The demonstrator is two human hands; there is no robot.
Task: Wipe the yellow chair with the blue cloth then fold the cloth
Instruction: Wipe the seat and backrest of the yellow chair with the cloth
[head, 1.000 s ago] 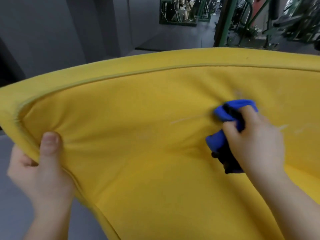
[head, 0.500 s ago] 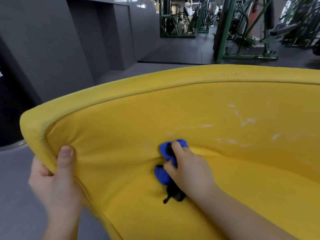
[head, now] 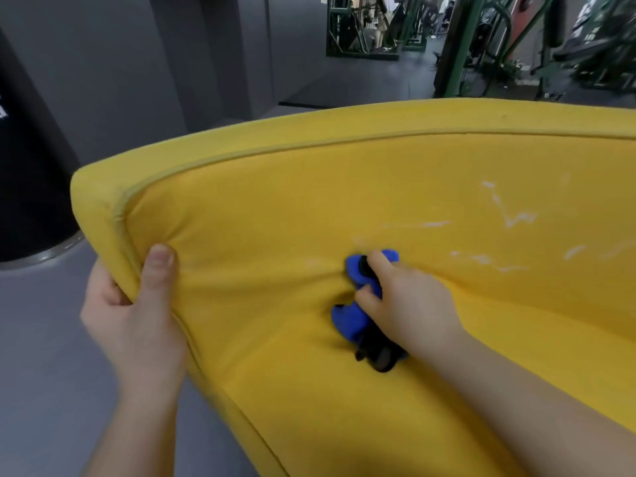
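against the yellow chair (head: 344,187), right hand (head: 413,304) clutches blue cloth (head: 349,320) bunched lengthwise up-down; left hand (head: 134,318) grips the chair.

A single wide-angle view is given from the head, directed forward and down. The yellow chair (head: 344,187) is seen from close by, its padded inner face filling the near and right parts; the grey floor (head: 41,339) lies left, green gym frames (head: 458,46) far beyond.

One yellow chair (head: 344,201), one blue cloth (head: 354,321), two hands.
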